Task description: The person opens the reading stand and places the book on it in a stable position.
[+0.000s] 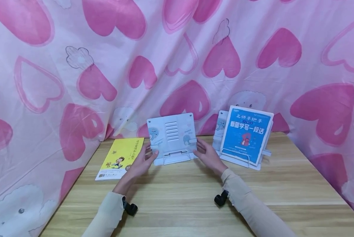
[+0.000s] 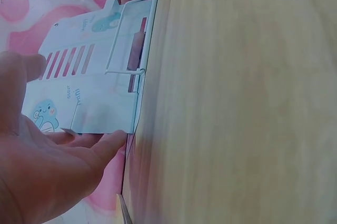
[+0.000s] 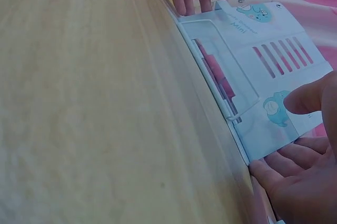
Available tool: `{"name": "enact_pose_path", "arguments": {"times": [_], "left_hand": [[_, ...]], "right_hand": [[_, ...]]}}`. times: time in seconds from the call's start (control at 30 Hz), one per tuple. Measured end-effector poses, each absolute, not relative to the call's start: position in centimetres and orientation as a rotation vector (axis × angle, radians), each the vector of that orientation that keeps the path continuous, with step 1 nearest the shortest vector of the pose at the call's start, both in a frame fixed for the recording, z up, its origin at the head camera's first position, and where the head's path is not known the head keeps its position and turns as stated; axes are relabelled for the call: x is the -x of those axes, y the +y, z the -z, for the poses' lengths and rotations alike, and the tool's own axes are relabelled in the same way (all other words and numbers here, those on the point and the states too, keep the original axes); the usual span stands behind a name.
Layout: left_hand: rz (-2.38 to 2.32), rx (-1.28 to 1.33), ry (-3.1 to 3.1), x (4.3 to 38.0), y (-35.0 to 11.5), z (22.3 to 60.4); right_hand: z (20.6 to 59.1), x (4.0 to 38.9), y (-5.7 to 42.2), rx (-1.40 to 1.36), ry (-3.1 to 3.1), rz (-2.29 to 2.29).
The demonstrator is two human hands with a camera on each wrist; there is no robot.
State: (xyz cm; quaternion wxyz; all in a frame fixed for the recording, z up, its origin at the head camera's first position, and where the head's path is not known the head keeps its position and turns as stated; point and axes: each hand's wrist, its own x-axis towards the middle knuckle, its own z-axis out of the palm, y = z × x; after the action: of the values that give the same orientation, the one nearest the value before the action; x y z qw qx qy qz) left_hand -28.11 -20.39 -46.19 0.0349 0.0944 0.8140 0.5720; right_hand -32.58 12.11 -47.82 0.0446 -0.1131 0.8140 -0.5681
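A pale blue metal book stand (image 1: 172, 135) with cartoon animals, slots and a wire page holder stands upright on the table. My left hand (image 1: 141, 161) is at its left side, and my right hand (image 1: 208, 154) is at its right. In the left wrist view, my left fingertips (image 2: 117, 139) touch the stand's lower side edge, with some fingers partly hidden behind it. The right wrist view shows my right fingers (image 3: 287, 161) along the opposite edge, their tips partly behind the panel. Both thumbs are extended in front of the stand, and whether they touch it is unclear.
A yellow book (image 1: 120, 158) lies flat at the back left of the wooden table (image 1: 180, 204). To the right, a second stand (image 1: 216, 144) holds a blue book (image 1: 248, 131) upright. A pink heart-patterned curtain (image 1: 177, 49) hangs behind.
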Motion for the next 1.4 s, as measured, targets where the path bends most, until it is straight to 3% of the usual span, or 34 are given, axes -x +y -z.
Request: {"name": "enact_pose_path", "arguments": {"times": [0.77, 1.2, 1.4], "left_hand": [[-1.700, -0.461, 2.464, 28.2, -21.5, 45.9], [-1.296, -0.109, 3.058, 28.1, -26.8, 43.8], [-1.210, 0.203, 3.070, 27.7, -30.8, 43.2]], "right_hand": [[47.9, 32.5, 12.3, 0.363, 2.413, 1.763], [46.1, 31.2, 10.9, 0.396, 2.618, 1.804], [44.6, 28.8, 8.1, 0.532, 2.663, 1.923]]}}
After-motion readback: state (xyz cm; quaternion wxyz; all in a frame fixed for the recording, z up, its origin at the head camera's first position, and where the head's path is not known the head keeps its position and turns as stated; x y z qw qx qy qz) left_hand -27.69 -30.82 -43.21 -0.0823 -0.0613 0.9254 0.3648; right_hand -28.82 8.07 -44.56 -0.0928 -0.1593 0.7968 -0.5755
